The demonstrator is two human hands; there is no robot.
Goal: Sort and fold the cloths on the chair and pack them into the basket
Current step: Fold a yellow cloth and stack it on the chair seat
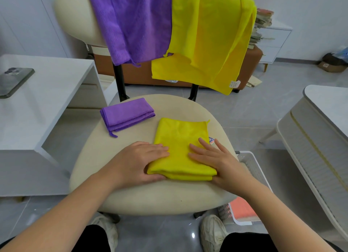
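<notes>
Step in hand: flattening the folded yellow microfibre cloth (180, 150) on the cream round padded chair seat (131, 199), near edge toward me. My left hand (139, 161) lies on its left side, fingers straight and together on top, thumb along the near corner; I can't tell if the thumb is tucked under the fold. My right hand (216, 157) lies on the right side, fingers spread and flat, clamped on nothing.

To do it well, I'd press outward from the middle so the layers stay square, check the near fold edges line up, and tuck in the label poking out at the right before the next fold. It looks one fold short of matching the folded purple microfibre cloth (126, 115), which sits apart at the seat's back left.

Remaining, by my read: a draped purple cloth (131, 22) and draped yellow cloths (203, 35) hang over the backrest. The white perforated plastic basket (250, 169) stands on the floor just right of the seat, partly hidden, with something orange inside.
</notes>
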